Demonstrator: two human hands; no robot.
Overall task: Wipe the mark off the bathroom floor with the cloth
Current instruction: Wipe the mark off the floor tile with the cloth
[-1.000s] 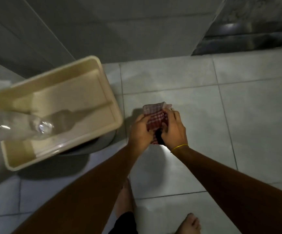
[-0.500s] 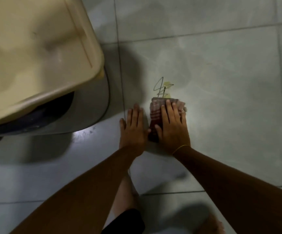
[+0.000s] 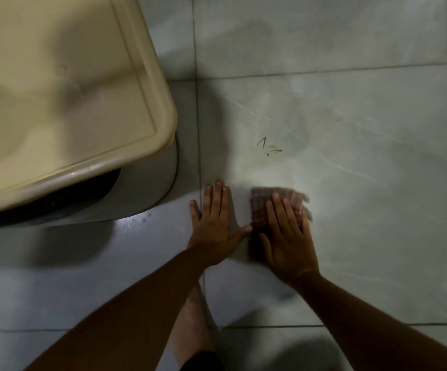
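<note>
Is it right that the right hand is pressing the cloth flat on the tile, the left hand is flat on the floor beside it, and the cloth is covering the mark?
Not quite. In the head view the cloth under the right hand lies short of the mark, which is uncovered on the tile beyond it. The rest holds: the left hand is flat on the floor beside the cloth.

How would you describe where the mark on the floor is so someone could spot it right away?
Start at the big beige tub at upper left, then move right onto the pale floor tile beside it. The mark sits ahead of the cloth under the right hand: a few thin dark pen-like strokes, the only dark scribble there.
</note>
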